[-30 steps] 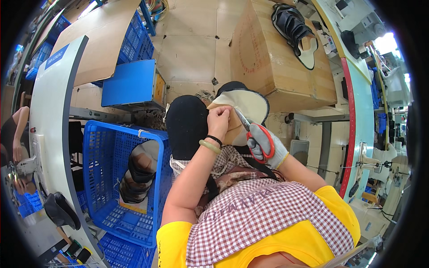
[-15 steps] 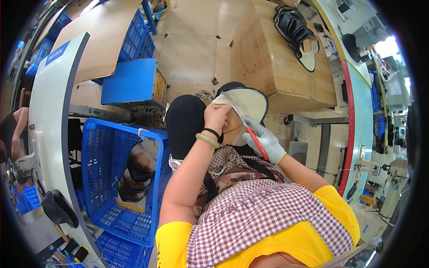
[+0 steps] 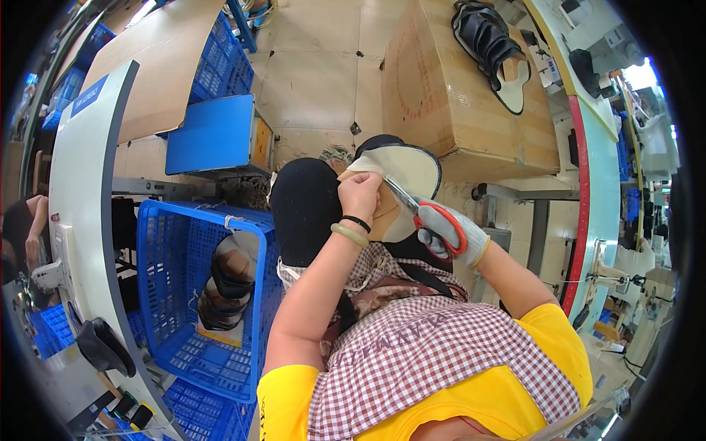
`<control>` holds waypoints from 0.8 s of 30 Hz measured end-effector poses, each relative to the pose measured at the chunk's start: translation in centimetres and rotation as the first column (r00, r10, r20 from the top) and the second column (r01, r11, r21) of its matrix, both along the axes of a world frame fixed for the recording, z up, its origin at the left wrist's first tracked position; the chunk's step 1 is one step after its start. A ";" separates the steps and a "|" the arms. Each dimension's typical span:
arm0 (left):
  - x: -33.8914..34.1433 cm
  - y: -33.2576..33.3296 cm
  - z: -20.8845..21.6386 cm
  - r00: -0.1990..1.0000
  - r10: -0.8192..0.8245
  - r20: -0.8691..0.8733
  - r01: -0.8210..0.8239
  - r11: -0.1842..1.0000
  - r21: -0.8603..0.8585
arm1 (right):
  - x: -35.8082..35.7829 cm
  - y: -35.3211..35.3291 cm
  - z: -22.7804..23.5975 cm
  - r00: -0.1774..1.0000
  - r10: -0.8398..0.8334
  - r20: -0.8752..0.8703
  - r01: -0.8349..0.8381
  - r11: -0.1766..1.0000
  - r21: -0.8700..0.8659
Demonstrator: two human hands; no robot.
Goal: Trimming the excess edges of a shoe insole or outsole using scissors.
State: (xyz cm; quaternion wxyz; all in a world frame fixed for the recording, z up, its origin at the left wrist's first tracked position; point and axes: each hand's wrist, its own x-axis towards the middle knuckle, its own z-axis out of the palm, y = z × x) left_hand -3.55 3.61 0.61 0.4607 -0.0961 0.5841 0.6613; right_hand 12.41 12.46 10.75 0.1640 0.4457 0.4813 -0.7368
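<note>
My bare left hand [image 3: 359, 198] is closed, pinching the edge of a tan and cream shoe upper [image 3: 413, 167] with a black rim. The upper lies over my lap, its tan lining [image 3: 386, 213] facing up beside the fingers. My right hand [image 3: 457, 229], in a whitish work glove, grips red-handled scissors [image 3: 401, 193]. Their metal blades point up and left over the upper, with the tips close to my left fingertips. Whether the blades touch the material is hard to see. Dark cloth covers my knees [image 3: 301, 209] below the work.
To my left stands a blue plastic basket [image 3: 200, 375] with several stacked dark shoe uppers [image 3: 224, 290] inside. A large cardboard box [image 3: 471, 117] ahead right carries more black uppers [image 3: 489, 44]. A blue-topped stool [image 3: 209, 136] is ahead left; tables flank me both sides.
The scissors have turned in my right hand, so both red finger loops now show. My right hand has shifted slightly right, and my left fingers look more tightly curled.
</note>
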 end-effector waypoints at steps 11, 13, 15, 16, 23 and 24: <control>0.2 0.1 -0.5 0.991 0.126 0.050 -0.127 0.991 0.034 | -1.8 0.1 1.2 0.997 -0.030 0.065 0.030 1.000 -0.005; 0.0 0.0 -0.4 0.991 0.103 0.081 -0.108 0.992 0.067 | -2.0 0.0 1.4 0.997 -0.027 0.078 0.026 1.000 0.015; 0.0 0.1 -0.4 0.992 0.096 0.087 -0.102 0.992 0.068 | -2.1 0.0 0.9 0.996 -0.037 0.076 0.036 0.999 0.015; 0.0 0.1 -0.4 0.992 0.092 0.091 -0.098 0.993 0.071 | -2.1 0.0 0.7 0.996 -0.045 0.071 0.044 0.999 0.017; 0.0 -0.4 -0.8 0.994 0.077 0.077 -0.086 0.988 0.128 | -2.3 -0.6 0.2 1.000 0.002 0.026 -0.004 0.998 0.069; 0.0 -0.4 -0.6 0.990 0.087 0.114 -0.102 0.986 0.135 | -1.9 -0.9 -0.4 0.999 0.023 -0.023 -0.020 0.993 0.120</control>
